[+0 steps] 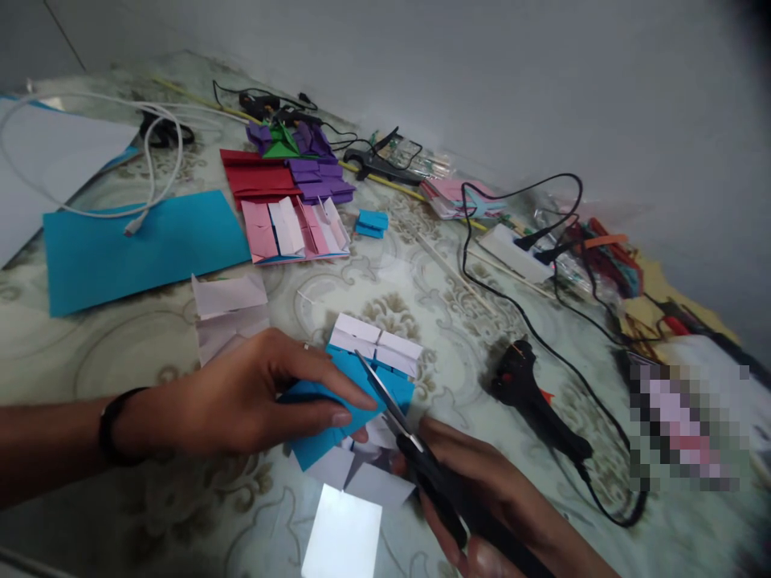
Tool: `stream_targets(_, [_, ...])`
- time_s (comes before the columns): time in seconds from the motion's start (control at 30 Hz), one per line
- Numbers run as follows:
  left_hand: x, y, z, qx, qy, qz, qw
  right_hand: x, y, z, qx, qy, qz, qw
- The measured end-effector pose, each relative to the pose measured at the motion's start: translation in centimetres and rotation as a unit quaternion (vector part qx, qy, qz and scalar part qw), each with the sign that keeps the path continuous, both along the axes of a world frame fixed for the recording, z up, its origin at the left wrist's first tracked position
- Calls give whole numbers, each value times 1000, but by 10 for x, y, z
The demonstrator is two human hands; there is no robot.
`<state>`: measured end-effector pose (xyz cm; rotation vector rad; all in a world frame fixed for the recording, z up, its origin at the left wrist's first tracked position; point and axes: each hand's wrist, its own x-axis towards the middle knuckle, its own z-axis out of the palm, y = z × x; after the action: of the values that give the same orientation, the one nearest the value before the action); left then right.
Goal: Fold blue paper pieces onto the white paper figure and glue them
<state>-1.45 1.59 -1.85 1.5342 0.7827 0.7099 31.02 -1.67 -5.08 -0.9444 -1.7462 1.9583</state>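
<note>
My left hand pinches a folded piece of blue paper between thumb and fingers. In my right hand is a pair of black-handled scissors, its blades pointing up and left across the blue paper's right side. Whether the blades cut into the paper I cannot tell. Beneath and beyond them lie folded white papers and more blue paper. A bright white paper rests on the cloth just in front. Left of these, a creased pale paper is partly covered by my left hand.
A black glue gun with a looping cord lies at right. Blue card and a white cable are at left. Folded pink, red and purple papers sit further back. A patterned cloth covers the table.
</note>
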Motion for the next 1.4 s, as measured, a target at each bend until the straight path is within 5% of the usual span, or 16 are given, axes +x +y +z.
stream_targets(1.4, [-1,0,1,-4,-14,10,1000,-16,9,19,148,-90,12,985])
